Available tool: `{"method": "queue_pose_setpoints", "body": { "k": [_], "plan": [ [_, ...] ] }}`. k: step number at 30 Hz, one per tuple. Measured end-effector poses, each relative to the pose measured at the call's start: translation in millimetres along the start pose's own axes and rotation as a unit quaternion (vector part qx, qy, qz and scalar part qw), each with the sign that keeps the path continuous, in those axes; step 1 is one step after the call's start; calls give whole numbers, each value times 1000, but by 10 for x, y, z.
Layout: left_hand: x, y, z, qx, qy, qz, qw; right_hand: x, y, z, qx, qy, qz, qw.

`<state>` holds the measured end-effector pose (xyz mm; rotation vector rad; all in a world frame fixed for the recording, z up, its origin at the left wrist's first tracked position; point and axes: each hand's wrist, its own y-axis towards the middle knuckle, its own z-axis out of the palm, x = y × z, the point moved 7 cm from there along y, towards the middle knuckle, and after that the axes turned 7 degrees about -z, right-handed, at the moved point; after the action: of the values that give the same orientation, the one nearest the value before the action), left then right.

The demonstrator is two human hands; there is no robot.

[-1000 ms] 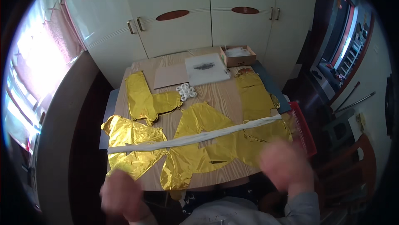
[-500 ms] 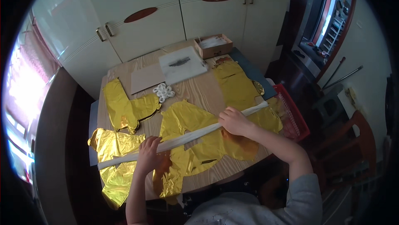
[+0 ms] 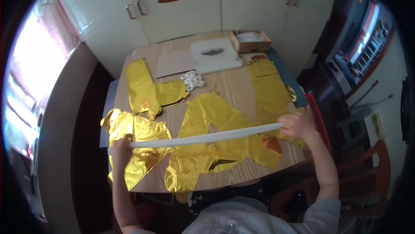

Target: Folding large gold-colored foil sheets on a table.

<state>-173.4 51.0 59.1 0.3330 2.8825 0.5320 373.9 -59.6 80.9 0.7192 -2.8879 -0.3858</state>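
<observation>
A long white strip [image 3: 212, 137], which looks like thin folded plastic, stretches from side to side above the table. My left hand [image 3: 122, 148] is closed around its left end. Near the other end, my right hand [image 3: 298, 126] pinches it over the table's right part. Below the strip lies a flat gold foil balloon [image 3: 207, 110] with a hole in its middle. A shiny gold foil balloon [image 3: 140, 156] is beside my left hand, and a bent one [image 3: 140, 87] lies farther back. Behind my right hand is another gold foil piece [image 3: 268, 89].
Small white rolls [image 3: 192, 81] sit in a cluster on the wooden table [image 3: 233, 84]. Behind them are a grey-brown card [image 3: 175, 63], a white packet [image 3: 222, 63] and an open cardboard box [image 3: 254, 48]. A red basket [image 3: 319, 119] and wooden chair [image 3: 376, 169] stand at right.
My hands have moved apart toward the strip's ends. The strip has risen off the foil and now runs more level. The whole view has shifted, with the table appearing farther right.
</observation>
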Motion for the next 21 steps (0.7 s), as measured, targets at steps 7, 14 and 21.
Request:
{"method": "queue_pose_setpoints", "body": {
  "k": [7,14,21],
  "plan": [
    [1749,-747,-868,-132,-139,-181,965,-360,-782,-83,0,-54,80,995],
    [2276,-2153,-1336,-218,-135,-302,918,209,-1541,-110,13,38,198,979],
    [2650,-3549,-1001,-229,-139,-389,881,793,-1951,376,205,204,226,930]
  ]
}}
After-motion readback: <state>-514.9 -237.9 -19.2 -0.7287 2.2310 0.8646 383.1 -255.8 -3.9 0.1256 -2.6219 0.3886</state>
